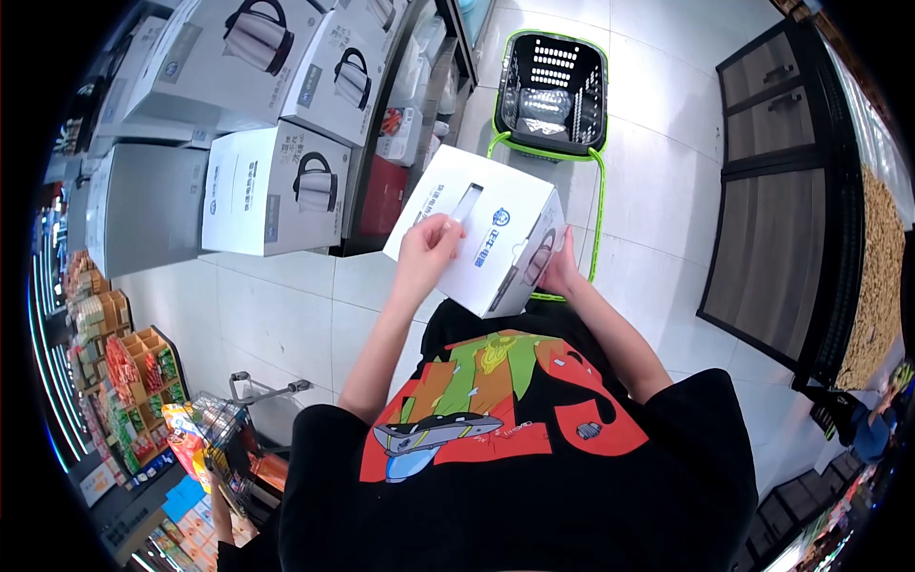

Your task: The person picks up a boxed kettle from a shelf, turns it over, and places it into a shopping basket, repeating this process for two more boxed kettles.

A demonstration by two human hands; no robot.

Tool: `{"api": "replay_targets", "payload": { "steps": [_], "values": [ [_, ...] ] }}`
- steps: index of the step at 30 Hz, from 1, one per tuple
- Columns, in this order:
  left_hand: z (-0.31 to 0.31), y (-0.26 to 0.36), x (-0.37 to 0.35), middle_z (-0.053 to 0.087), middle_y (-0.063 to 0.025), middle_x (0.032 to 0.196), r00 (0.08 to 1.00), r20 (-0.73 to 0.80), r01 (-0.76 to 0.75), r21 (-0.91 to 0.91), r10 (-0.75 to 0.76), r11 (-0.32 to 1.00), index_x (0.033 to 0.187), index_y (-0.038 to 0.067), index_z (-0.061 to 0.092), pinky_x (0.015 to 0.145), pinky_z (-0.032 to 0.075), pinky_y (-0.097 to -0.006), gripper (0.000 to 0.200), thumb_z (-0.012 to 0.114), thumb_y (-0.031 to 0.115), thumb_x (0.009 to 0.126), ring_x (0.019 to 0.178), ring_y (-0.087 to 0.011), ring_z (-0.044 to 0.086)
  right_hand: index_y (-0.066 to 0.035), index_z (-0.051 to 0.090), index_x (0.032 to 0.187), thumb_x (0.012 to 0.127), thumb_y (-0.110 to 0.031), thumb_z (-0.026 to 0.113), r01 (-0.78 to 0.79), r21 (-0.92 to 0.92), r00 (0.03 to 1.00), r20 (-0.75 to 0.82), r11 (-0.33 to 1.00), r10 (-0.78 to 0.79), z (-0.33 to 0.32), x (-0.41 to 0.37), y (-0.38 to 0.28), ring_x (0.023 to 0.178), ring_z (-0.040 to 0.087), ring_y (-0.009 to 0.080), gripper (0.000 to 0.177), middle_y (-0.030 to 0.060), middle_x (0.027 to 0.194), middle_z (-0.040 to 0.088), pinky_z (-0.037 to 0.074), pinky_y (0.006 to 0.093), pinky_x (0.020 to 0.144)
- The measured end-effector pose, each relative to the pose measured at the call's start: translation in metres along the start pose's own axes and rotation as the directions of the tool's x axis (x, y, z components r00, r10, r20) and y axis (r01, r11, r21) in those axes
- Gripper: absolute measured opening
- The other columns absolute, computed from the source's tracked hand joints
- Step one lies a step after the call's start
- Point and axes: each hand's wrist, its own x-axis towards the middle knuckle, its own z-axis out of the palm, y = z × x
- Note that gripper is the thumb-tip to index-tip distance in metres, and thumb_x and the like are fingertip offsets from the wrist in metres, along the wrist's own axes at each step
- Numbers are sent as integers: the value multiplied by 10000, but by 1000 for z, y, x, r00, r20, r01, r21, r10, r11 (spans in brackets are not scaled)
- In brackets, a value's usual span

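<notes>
In front of my body is a white kettle box [496, 224], tilted, with blue print on top and a kettle picture on its right side. A pale carry strap [467, 202] shows at the slot in its top. My left hand [431, 253] is closed, its fingertips pinching at the near end of that strap. With my right hand [562, 265] I hold the box by its right side; some of those fingers are hidden behind it. Beyond the box, a black shopping basket [553, 138] with a green rim and a long green handle stands on the floor.
Stacked kettle boxes [276, 186] stand on a display at the left, beside a shelf of packaged goods [405, 129]. A dark cabinet [772, 181] lines the right. At lower left, another person's arm [221, 510] is near a shopping cart [224, 434].
</notes>
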Motion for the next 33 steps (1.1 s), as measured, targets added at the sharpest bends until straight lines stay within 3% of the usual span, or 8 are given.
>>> {"api": "replay_targets", "payload": {
  "steps": [6, 10, 16, 22, 26, 27, 29, 33],
  "values": [
    [52, 10, -12, 449, 21, 523, 1000, 31, 5, 19, -6, 1000, 704, 18, 545, 462, 300, -194, 141, 504, 105, 807, 496, -30, 404, -109, 261, 1326, 694, -775, 97, 49, 101, 999, -7, 994, -48, -31, -50, -8, 1171, 376, 272, 932, 112, 1324, 336, 315, 432, 944],
    [74, 26, 12, 436, 38, 542, 991, 131, 2, 141, -21, 990, 700, 26, 548, 466, 279, -184, 160, 491, 111, 822, 506, -22, 358, -108, 253, 1327, 699, -771, 117, 105, 99, 982, -165, 990, -87, -44, -63, -10, 1182, 358, 275, 923, 111, 1316, 341, 315, 432, 942],
    [159, 51, -14, 539, -86, 558, 959, 280, -98, 186, 43, 978, 729, 0, 564, 481, 388, -259, 129, 516, 109, 781, 485, -145, 514, -108, 235, 1331, 693, -776, 109, 301, 213, 952, -125, 930, -279, -105, -136, -11, 1180, 360, 287, 932, 96, 1319, 344, 324, 426, 934],
    [291, 57, -22, 550, -109, 558, 962, 270, -108, 232, 43, 967, 722, 3, 571, 493, 406, -283, 132, 516, 113, 770, 500, -192, 544, -122, 275, 1320, 680, -780, 165, 371, 158, 926, -128, 915, -354, -182, -185, -70, 1192, 331, 299, 924, 86, 1331, 328, 280, 464, 956],
    [398, 50, -22, 562, -80, 607, 978, 208, -73, 194, 32, 978, 735, -7, 568, 509, 398, -246, 135, 508, 103, 787, 526, -122, 512, -93, 294, 1306, 709, -738, 207, 338, 234, 939, -158, 912, -307, -265, -225, -109, 1182, 340, 327, 882, 116, 1320, 336, 271, 489, 963],
    [421, 59, -24, 567, -79, 617, 968, 250, -68, 205, 15, 976, 741, -8, 567, 514, 403, -245, 130, 507, 98, 787, 534, -121, 519, -79, 312, 1293, 728, -712, 225, 316, 316, 948, -129, 894, -290, -286, -241, -122, 1167, 358, 338, 854, 132, 1307, 350, 275, 502, 963],
    [464, 78, -29, 570, -78, 622, 947, 319, -89, 182, 26, 979, 748, -14, 557, 517, 406, -247, 129, 508, 98, 790, 539, -125, 522, -84, 334, 1278, 776, -643, 234, 456, 181, 879, -249, 872, -408, -295, -286, -149, 1140, 395, 333, 758, 126, 1275, 391, 306, 500, 950],
    [524, 96, -38, 571, -83, 626, 900, 431, -116, 87, 67, 989, 748, -19, 542, 531, 409, -251, 129, 519, 102, 786, 553, -126, 522, -88, 344, 1270, 805, -590, 245, 446, 205, 892, -183, 871, -414, -368, -325, -189, 1120, 421, 319, 691, 115, 1249, 422, 340, 480, 931]
  ]
}}
